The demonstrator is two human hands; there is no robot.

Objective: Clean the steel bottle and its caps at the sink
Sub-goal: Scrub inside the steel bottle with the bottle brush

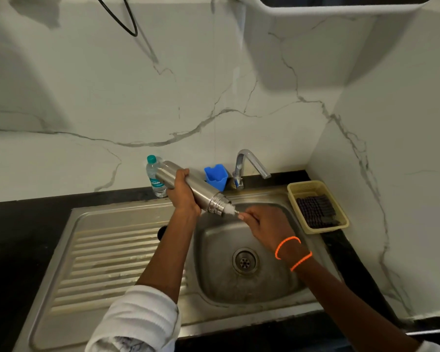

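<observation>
Left hand (182, 191) is gripping the steel bottle (188, 188) around its middle, fingers curled round the body, and is holding it tilted above the sink (239, 288) with the open mouth pointing down and to the right, over the far rim of the basin. Right hand (263, 226) is pinching the thin handle of a bottle brush (231, 209) between thumb and fingers; the white bristles are sitting just inside the bottle's mouth. Orange thread bands (290, 252) are circling the right wrist. Behind the steel bottle, a plastic water bottle (154, 179) with a teal cap is standing on the dark counter (23, 224), and a blue holder (216, 176) is standing beside the tap (249, 163). A yellow basket (318, 207) holding a dark scrubbing pad is resting to the right of the basin. A small black object (161, 232), partly hidden by the left forearm, is lying on the drainboard; what it is cannot be told.
</observation>
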